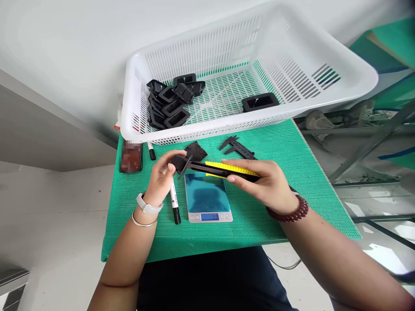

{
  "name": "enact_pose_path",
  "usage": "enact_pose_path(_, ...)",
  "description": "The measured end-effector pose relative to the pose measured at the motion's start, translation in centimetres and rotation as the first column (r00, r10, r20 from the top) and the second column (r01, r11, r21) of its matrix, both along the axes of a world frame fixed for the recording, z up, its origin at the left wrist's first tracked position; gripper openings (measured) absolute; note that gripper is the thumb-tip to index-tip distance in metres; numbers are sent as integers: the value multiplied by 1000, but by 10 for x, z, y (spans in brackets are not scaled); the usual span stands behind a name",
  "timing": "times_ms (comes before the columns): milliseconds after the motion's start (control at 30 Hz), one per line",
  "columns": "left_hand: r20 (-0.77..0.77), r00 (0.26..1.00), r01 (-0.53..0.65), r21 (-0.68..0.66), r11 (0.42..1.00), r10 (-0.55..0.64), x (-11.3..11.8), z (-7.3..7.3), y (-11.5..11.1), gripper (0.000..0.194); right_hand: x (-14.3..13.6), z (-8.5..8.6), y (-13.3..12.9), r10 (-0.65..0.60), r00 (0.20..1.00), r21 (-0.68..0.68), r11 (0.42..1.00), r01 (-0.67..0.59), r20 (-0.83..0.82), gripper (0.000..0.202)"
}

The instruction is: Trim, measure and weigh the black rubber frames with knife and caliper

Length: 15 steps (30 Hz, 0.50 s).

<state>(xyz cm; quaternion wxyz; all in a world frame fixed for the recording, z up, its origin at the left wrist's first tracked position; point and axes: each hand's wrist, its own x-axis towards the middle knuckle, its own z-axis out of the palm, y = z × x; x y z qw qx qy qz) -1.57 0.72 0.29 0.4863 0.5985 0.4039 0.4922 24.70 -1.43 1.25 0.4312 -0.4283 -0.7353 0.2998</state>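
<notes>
My left hand (162, 176) grips a small black plastic part (179, 164) by its edge, above the green table. My right hand (264, 183) is wrapped round a yellow and black utility knife (223, 169). The knife's front end meets the black part, and its tip is hidden there. Below the knife lies a digital scale (207, 194) with a shiny blue-tinted plate; its display seems to read 0.0. A marker pen (175, 203) rests left of the scale, under my left hand. Just behind the part is a dark, rough square piece (196, 150).
A large white basket (201, 134) stands across the back, holding several black plastic frames (173, 108) at its left and one frame (261, 102) nearer its middle. Black calipers (238, 147) lie in front of it. A phone (131, 156) and another marker (151, 151) are at the table's left.
</notes>
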Motion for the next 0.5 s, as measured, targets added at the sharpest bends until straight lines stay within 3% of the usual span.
enact_pose_path(500, 55, 997, 57, -198, 978, -47, -1, -1, 1, 47, -1, 1, -1, -44, 999, 18, 999, 44, 15, 30)
